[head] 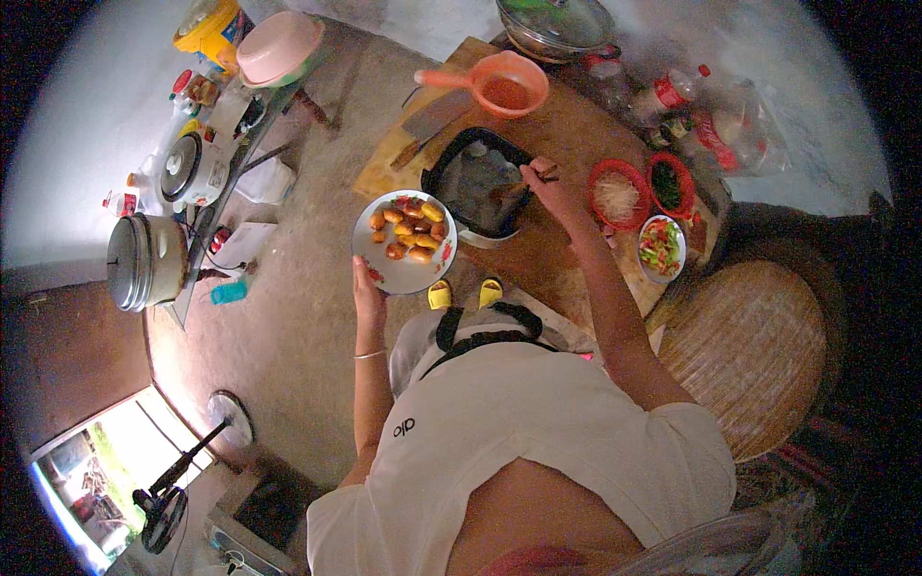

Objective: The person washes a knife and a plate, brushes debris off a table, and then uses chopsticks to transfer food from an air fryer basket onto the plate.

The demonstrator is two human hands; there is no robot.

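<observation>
My left hand [369,291] grips the near left rim of a white floral plate [371,241] that holds several browned, yellowish pieces of food [413,229]. My right hand [551,189] is shut on a thin brown utensil, perhaps chopsticks [547,173], whose lower part reaches over a dark square pan [479,180]. Some steam or haze hides part of the pan's inside. The plate is held at the pan's near left side. To the right of my right hand stand a red basket of pale shreds [618,198], a red basket of chopped greens [668,184] and a bowl of cut vegetables [661,248].
A cleaver [436,119] and an orange ladle-shaped strainer or scoop [510,83] lie on the wooden table [569,129] beyond the pan. A lidded wok [558,29] and plastic bottles [673,90] stand farther back. A round woven stool [749,360] is at right, a pedestal fan [164,504] at lower left.
</observation>
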